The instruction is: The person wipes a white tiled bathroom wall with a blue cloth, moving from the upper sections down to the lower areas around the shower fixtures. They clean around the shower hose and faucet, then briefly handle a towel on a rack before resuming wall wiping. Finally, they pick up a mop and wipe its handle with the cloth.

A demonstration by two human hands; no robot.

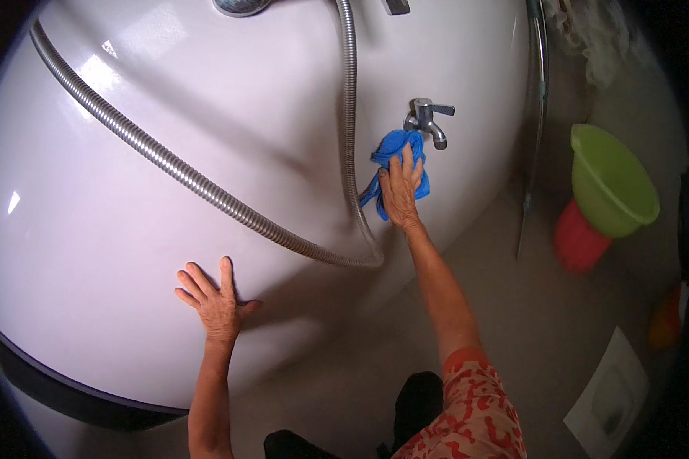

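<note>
My left hand lies flat with its fingers spread on the glossy white wall. Higher and to the right, my right hand grips a bunched blue cloth and presses it against the same wall. The cloth sits just below a chrome tap, close to the tap's base. Part of the cloth is hidden under my fingers. A ribbed metal shower hose hangs in a loop just left of the cloth, and its bend passes between my two hands.
A shower head shows at the top edge. On the right, a green basin rests on a red container, beside a thin upright metal edge. A white squat toilet is set in the grey floor. A dark strip borders the wall at lower left.
</note>
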